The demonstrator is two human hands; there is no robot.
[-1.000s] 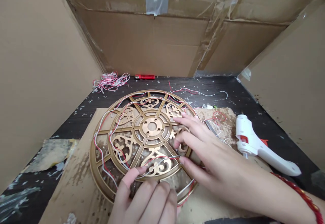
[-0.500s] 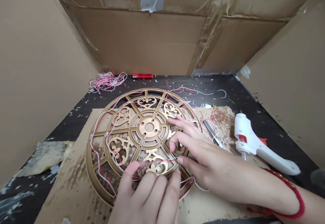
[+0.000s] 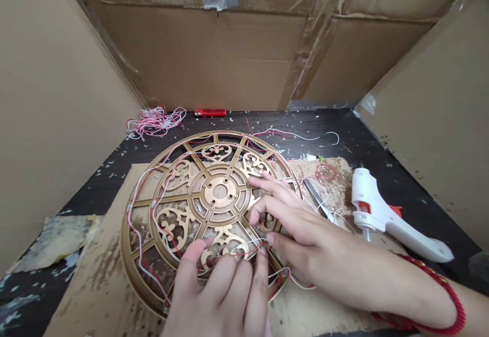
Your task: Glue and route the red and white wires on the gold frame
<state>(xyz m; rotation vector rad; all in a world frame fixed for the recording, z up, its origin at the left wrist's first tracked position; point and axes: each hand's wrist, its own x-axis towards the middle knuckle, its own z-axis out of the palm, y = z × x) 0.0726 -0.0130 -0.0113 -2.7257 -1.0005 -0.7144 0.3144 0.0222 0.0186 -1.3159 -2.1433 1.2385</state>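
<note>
At the bottom centre of the frame, the left hand (image 3: 225,296) curls over the near side of the gold wheel (image 3: 183,197), and the right hand (image 3: 301,230) lies spread on its right side. Both are at the red and white wires (image 3: 248,249); whether the fingers pinch them is hard to tell. Cardboard (image 3: 103,255) lies beneath the wheel. Right of it are scissors (image 3: 319,199) and a white glue gun (image 3: 393,219). Beyond, upper left of centre, sit tangled wire (image 3: 156,122) and a red lighter (image 3: 210,112).
</note>
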